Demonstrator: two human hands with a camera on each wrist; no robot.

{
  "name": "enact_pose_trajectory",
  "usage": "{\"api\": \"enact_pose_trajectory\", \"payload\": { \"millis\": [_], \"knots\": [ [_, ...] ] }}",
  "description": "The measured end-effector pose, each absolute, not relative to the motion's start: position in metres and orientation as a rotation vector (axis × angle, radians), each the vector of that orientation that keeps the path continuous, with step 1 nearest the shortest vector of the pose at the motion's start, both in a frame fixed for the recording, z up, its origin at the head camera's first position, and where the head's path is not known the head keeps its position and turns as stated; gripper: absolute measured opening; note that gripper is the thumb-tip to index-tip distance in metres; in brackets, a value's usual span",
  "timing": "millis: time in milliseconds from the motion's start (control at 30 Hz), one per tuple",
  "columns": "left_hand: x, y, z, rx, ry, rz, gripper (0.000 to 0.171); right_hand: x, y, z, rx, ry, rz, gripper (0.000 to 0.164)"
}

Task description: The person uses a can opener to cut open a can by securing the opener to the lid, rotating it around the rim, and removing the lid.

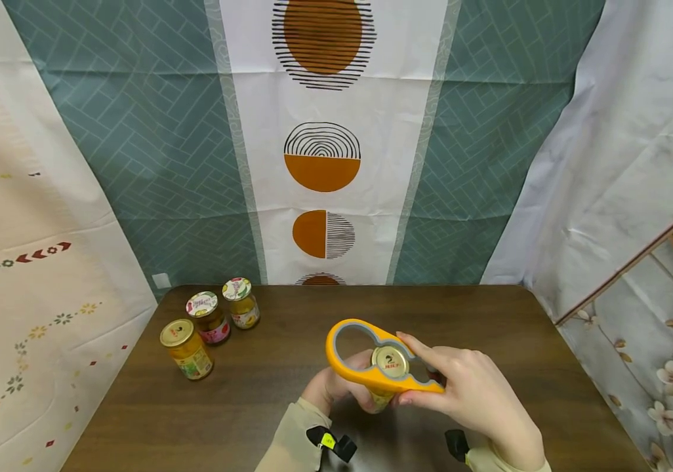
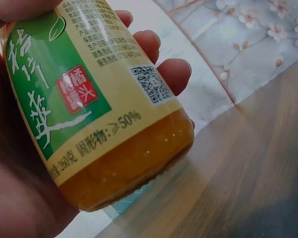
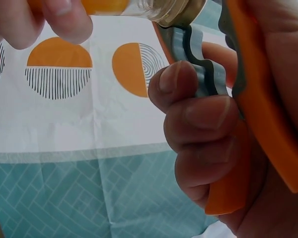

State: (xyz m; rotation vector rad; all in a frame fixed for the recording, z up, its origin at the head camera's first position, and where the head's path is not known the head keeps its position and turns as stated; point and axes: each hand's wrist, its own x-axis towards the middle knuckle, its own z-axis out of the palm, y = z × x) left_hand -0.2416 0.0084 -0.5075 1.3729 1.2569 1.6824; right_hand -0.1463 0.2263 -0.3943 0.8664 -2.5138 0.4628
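Note:
My left hand (image 1: 342, 387) grips a glass jar (image 2: 104, 114) with a green and cream label, orange contents and a gold lid (image 1: 390, 361). The jar is held up above the table, its base tilted in the left wrist view. In my right hand (image 1: 469, 383) is an orange jar opener (image 1: 336, 367) with grey toothed inner edges, my fingers curled round its handles. The opener's arms lie on both sides of the gold lid. In the right wrist view, the grey teeth (image 3: 198, 64) are right at the lid's rim.
At the left of the brown wooden table (image 1: 265, 419) stand three jars: an orange one with a gold lid (image 1: 187, 349), a dark one with a pink label (image 1: 209, 318) and a yellowish one (image 1: 242, 303). Patterned cloth (image 1: 189, 164) hangs behind the table and along both sides.

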Motion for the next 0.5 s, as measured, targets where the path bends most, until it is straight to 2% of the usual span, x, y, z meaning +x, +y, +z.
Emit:
{"api": "enact_pose_trajectory", "payload": {
  "millis": [267,500],
  "knots": [
    [-0.2417,0.0050,-0.5075,1.346,1.328,1.702,0.069,-0.1474,0.2254,-0.3941,0.869,-2.522,0.454,0.085],
    [-0.2407,0.0089,-0.5081,1.403,1.301,1.655,0.061,-0.1454,0.2289,-0.3923,0.859,-2.508,0.453,0.084]
  ]
}}
